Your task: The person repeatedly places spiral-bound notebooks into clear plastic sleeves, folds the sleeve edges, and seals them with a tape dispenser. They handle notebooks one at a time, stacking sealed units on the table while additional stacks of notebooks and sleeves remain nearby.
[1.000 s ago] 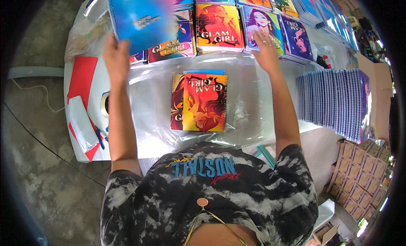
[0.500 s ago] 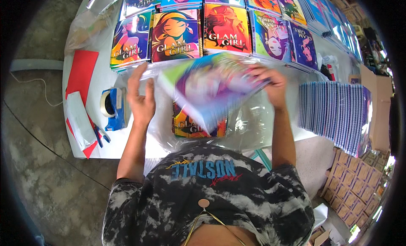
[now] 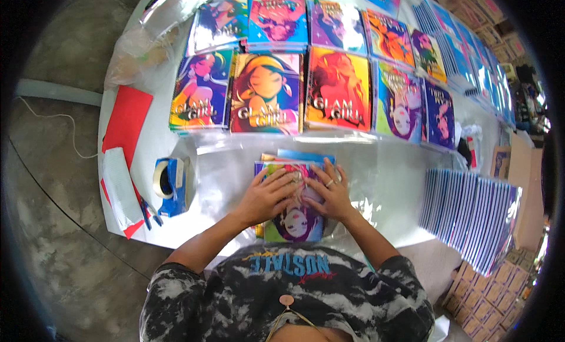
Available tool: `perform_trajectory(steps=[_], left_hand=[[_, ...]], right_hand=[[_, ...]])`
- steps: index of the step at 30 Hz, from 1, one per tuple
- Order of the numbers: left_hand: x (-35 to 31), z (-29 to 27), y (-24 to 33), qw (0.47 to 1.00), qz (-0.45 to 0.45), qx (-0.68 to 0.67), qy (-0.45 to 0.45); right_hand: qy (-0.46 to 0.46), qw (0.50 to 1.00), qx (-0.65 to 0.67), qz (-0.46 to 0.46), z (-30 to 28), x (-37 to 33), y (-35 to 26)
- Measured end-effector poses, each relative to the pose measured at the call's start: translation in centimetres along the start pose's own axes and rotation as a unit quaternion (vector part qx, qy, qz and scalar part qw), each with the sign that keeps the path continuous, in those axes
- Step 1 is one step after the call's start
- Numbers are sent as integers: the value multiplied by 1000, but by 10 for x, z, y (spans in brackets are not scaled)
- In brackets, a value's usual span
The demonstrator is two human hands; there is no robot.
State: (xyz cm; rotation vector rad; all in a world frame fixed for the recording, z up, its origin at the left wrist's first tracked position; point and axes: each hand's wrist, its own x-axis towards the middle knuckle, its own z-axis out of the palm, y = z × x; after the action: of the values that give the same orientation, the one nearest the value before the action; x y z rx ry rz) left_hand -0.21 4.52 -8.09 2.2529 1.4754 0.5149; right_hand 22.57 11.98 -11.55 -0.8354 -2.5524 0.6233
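A small stack of spiral notebooks (image 3: 294, 229) lies on the table close to my body, its top cover printed with a purple-haired cartoon figure. Flat across the upper part of that cover rests my left hand (image 3: 269, 195), fingers stretched out. My right hand (image 3: 331, 192), with a ring on one finger, lies beside it on the same cover, fingers spread. Under the top notebook, the blue edge of another notebook (image 3: 300, 154) sticks out on the far side. Both hands press from above without gripping; they hide the middle of the cover.
Rows of colourful notebook piles (image 3: 268, 95) line the far side. On the left sit a blue tape dispenser (image 3: 173, 186), a red sheet (image 3: 128, 118), a white packet (image 3: 119, 180) and pens (image 3: 151, 217). Notebooks stand in a row (image 3: 468, 215) at right, near cardboard boxes (image 3: 491, 286).
The notebook that was swinging in my right hand now lies on the stack in front of me. Both hands have come together on top of it. The view has shifted slightly.
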Motion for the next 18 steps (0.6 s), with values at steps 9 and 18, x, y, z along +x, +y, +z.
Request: perform_trajectory(steps=[9,18], left_hand=[[192,-180,-245,890,-265,149,340],[182,-195,-314,830,-443,102,323]], right_hand=[[229,963,24,138,-95,265,125],[95,920,-126,359,-67,312,185]])
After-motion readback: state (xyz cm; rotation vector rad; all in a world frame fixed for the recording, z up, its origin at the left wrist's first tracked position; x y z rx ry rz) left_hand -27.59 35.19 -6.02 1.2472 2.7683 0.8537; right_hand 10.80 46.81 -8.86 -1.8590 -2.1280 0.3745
